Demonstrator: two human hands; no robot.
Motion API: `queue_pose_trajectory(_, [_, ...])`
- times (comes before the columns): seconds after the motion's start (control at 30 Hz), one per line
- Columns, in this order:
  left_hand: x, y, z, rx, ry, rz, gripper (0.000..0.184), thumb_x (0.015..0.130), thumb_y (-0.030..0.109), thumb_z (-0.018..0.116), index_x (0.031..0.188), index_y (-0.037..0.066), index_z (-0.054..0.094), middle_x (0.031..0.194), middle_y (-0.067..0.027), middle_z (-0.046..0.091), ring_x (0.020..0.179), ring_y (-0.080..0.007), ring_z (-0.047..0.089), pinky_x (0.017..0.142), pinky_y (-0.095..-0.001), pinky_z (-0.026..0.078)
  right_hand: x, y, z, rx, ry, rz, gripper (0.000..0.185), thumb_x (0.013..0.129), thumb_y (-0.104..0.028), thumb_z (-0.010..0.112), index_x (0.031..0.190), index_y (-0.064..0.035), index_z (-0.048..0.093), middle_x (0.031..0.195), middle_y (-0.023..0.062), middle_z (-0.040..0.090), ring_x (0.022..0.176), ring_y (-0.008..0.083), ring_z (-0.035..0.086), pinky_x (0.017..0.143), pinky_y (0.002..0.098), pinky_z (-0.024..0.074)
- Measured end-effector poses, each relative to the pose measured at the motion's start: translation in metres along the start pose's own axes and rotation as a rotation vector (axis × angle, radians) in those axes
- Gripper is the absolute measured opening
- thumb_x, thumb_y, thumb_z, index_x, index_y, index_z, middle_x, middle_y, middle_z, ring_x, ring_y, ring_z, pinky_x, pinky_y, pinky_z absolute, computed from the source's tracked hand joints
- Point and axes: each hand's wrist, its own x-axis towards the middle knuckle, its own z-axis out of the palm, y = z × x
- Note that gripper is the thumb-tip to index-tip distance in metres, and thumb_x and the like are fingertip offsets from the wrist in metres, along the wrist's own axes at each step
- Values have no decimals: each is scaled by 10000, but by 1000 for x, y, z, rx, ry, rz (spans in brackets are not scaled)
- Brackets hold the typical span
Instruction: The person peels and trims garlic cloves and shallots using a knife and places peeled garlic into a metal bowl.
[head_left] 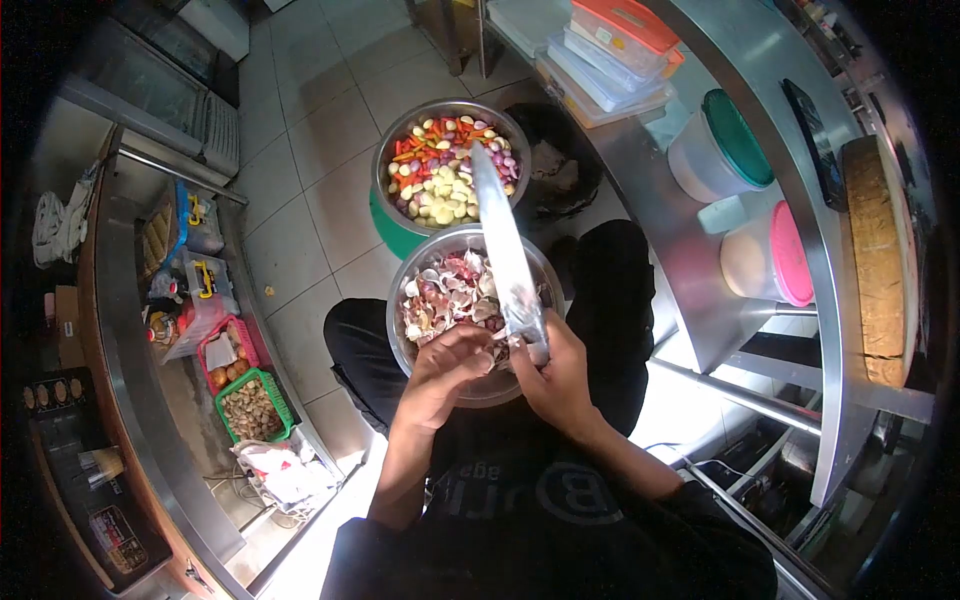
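My right hand (pixel 556 372) is closed round the handle of a large knife (pixel 507 245), its broad blade pointing up and away from me. Close beside it, my left hand (pixel 445 375) pinches a small garlic clove (pixel 499 352) near the base of the blade; the fingers partly hide it. Both hands are over the near rim of a steel bowl (pixel 397 345) on my lap. Garlic cloves and papery skins (pixel 440 295) fill this bowl. Just beyond stands a second steel bowl (pixel 378 165) with peeled garlic (pixel 440 195), shallots (pixel 505 170) and red and orange chillies (pixel 410 150).
The far bowl rests on something green (pixel 393 228) above the tiled floor (pixel 300 200). A dark bag (pixel 575 195) lies to its right. Steel shelving (pixel 640 170) with lidded tubs (pixel 705 150) stands at right. A left shelf holds a green basket (pixel 285 390) and a pink basket (pixel 247 345).
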Motion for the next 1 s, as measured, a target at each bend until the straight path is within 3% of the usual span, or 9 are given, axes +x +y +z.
queue_pose_trajectory(0.1, [-3, 6, -3, 27, -33, 48, 398, 926, -37, 808, 1296, 8, 670, 1224, -60, 695, 1071, -127, 665, 986, -299, 532, 1, 1, -4, 2, 62, 108, 215, 942, -60, 708, 1136, 24, 670, 989, 217, 716, 876, 403, 733, 784, 430, 565])
queue_pose_trajectory(0.23, [-6, 8, -6, 32, -6, 98, 448, 916, -72, 809, 1329, 3, 652, 1229, -66, 690, 1091, -135, 677, 963, -290, 547, 3, 4, -10, -41, 50, 94, 224, 935, -83, 733, 1126, 25, 689, 982, 207, 722, 886, 397, 744, 782, 429, 572])
queue_pose_trajectory(0.4, [-1, -8, -20, 118, 99, 162, 298, 957, -85, 768, 1224, 9, 674, 1142, -74, 732, 1031, -152, 715, 942, -307, 581, 3, -1, -9, -197, -41, -38, 250, 897, -117, 788, 1097, 18, 721, 1032, 214, 710, 944, 428, 741, 792, 452, 585])
queue_pose_trajectory(0.53, [1, -10, -18, 118, 117, 194, 260, 965, -73, 768, 1200, 4, 686, 1116, -74, 741, 1023, -157, 721, 926, -327, 605, 4, -7, -7, -236, -59, -11, 253, 884, -107, 784, 1096, 16, 723, 1079, 212, 706, 955, 439, 730, 794, 460, 587])
queue_pose_trajectory(0.6, [2, -10, -16, 67, 144, 193, 322, 912, -73, 838, 1197, -4, 707, 1096, -73, 761, 985, -148, 735, 903, -286, 599, 5, -6, -9, -145, -142, -47, 266, 885, -95, 764, 1111, 30, 700, 1090, 228, 694, 976, 457, 718, 818, 476, 581])
queue_pose_trajectory(0.7, [3, -14, -13, 100, 130, 241, 313, 912, -73, 838, 1188, -11, 706, 1113, -85, 761, 1011, -155, 738, 914, -294, 608, 5, -8, -9, -19, -206, -82, 294, 887, -79, 741, 1139, 45, 655, 1063, 246, 675, 987, 486, 696, 841, 495, 571])
queue_pose_trajectory(1.0, [3, -18, -13, 130, 129, 206, 259, 906, -87, 836, 1131, -24, 725, 1108, -98, 764, 1020, -182, 756, 954, -327, 628, 2, -15, -10, -83, -291, 21, 387, 948, -85, 712, 1289, 60, 602, 1133, 292, 681, 1060, 512, 692, 898, 505, 563])
